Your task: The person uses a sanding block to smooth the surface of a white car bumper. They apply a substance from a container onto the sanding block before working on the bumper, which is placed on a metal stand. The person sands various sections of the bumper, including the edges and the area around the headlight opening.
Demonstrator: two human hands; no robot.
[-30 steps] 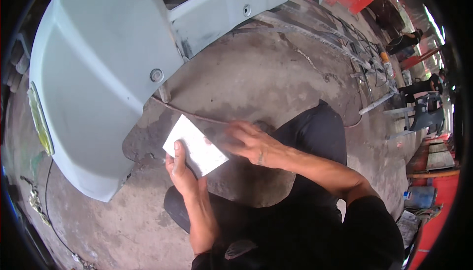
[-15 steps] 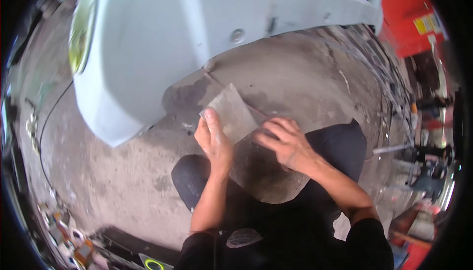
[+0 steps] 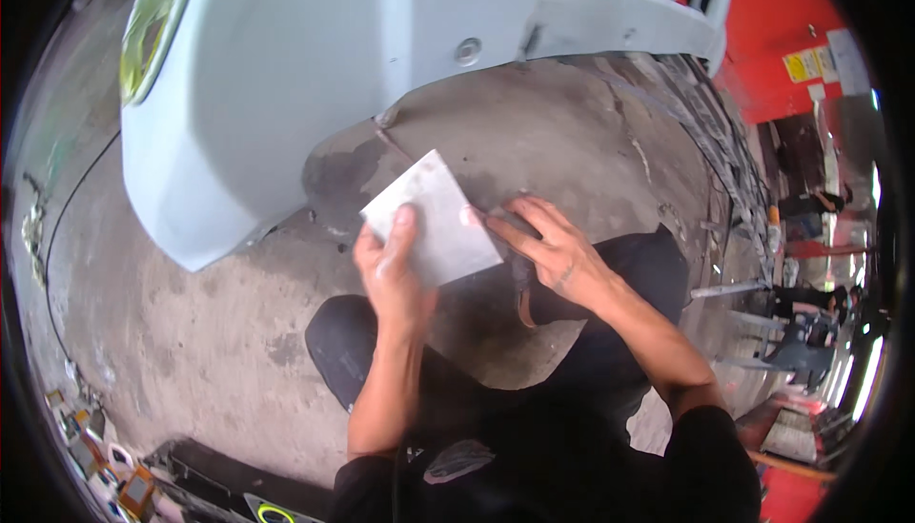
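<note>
Soft, diffuse light spreads across a concrete floor, dimming between the dark-clothed legs of a person whose black shirt swallows nearly all detail. A white sheet ranks among the brightest things near the center, while a pale panel carries a smooth, lighter streak of sheen. Harsh glare burns out narrow light strips at far right. Outlines around the hands are legible, slightly soft. Fisheye distortion bends the edges, crowding the background small and indistinct against a black rim.
</note>
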